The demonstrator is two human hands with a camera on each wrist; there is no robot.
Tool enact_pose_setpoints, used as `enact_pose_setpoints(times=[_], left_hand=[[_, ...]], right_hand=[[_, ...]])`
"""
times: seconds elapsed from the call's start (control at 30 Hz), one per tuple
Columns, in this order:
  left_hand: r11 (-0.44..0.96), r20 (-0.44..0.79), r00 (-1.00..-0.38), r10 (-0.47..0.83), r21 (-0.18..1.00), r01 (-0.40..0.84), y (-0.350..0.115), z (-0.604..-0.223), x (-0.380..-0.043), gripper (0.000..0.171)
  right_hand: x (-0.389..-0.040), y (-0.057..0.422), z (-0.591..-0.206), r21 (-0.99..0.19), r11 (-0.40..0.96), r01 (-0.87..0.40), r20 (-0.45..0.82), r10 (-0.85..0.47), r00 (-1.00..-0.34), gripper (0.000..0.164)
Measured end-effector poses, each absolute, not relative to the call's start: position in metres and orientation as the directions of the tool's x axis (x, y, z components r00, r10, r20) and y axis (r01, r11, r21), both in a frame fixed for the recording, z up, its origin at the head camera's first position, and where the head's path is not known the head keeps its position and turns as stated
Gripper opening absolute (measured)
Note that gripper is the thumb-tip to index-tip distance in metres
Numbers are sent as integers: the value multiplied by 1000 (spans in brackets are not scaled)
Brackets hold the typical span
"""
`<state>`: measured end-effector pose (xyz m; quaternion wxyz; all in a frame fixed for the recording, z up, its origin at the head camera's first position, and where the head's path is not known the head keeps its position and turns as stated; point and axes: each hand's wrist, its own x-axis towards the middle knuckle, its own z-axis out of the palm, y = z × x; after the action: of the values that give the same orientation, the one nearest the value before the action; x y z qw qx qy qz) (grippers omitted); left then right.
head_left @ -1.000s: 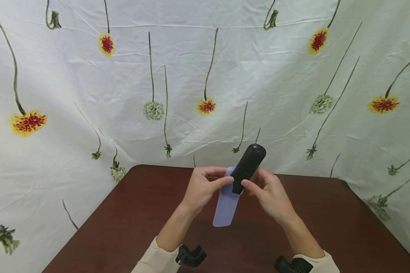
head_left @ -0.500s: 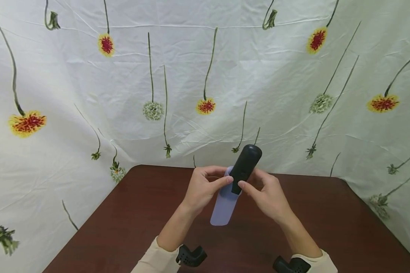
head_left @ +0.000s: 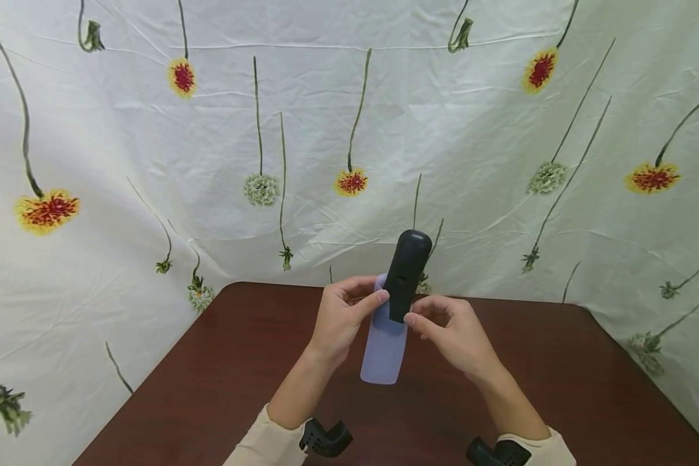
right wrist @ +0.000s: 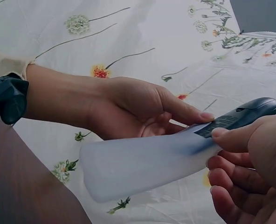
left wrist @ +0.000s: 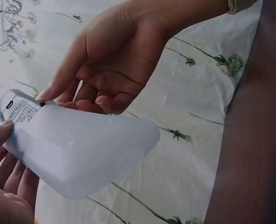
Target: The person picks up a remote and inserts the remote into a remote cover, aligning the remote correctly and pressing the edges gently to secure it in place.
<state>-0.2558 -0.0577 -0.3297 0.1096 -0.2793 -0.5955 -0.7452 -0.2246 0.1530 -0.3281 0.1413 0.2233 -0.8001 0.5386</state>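
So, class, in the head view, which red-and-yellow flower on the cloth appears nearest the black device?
The central flower, above and left of the black device; the other red-and-yellow flowers sit farther out to the left or right.

On the black device (right wrist: 260, 107), see in both wrist views a block of fine printed lines (left wrist: 24, 111), next to a small dark slot (left wrist: 10, 104). Is too small and blurred to read; yields no legible word, number, brand or sign in any view.
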Motion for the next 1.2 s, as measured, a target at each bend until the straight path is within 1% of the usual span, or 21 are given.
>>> enact_pose_setpoints(times=[0.1,0.2,0.3,0.37,0.43,0.53,0.6,0.67,0.73,0.83,0.97,1.07,1.2], left_hand=[[-257,554,-812,185,825,504,-57,-330,-254,24],[-209,584,-789,193,810,549,-57,-331,-254,23],[-151,623,-760,188,783,604,-56,-331,-255,23],[-122,642,-745,180,766,631,-56,-332,-256,24],[-115,652,-739,173,758,642,-55,-333,-257,24],[-121,659,-733,171,752,648,-55,-334,-258,24],[-128,664,-728,171,747,652,-55,-334,-259,24],[-131,672,-722,166,741,659,-54,-334,-260,24],[-131,680,-716,159,733,667,-54,-334,-260,25],[-128,687,-711,151,726,675,-53,-333,-258,25],[-132,689,-710,148,725,676,-53,-332,-257,25],[-141,681,-719,136,732,667,-53,-331,-256,24],[-155,670,-731,128,742,652,-53,-330,-256,24]], right_hand=[[-224,155,-327,-802,297,-519,465,-235,-853,6],[-224,156,-327,-804,286,-522,460,-256,-850,6],[-224,156,-326,-821,264,-506,449,-250,-858,8],[-225,154,-326,-847,230,-479,435,-218,-873,10],[-225,152,-327,-884,162,-440,414,-168,-894,12],[-225,147,-328,-922,19,-386,383,-88,-919,15],[-224,143,-329,-925,-60,-375,378,-54,-924,16],[-224,141,-330,-916,-89,-392,396,-40,-917,17],[-223,141,-331,-899,-58,-433,436,-39,-899,17],[-224,144,-331,-868,43,-495,492,-61,-869,15],[-226,150,-330,-840,148,-522,513,-95,-853,11],[-226,153,-329,-835,178,-521,514,-90,-853,12],[-224,154,-327,-820,184,-542,535,-87,-840,14]])
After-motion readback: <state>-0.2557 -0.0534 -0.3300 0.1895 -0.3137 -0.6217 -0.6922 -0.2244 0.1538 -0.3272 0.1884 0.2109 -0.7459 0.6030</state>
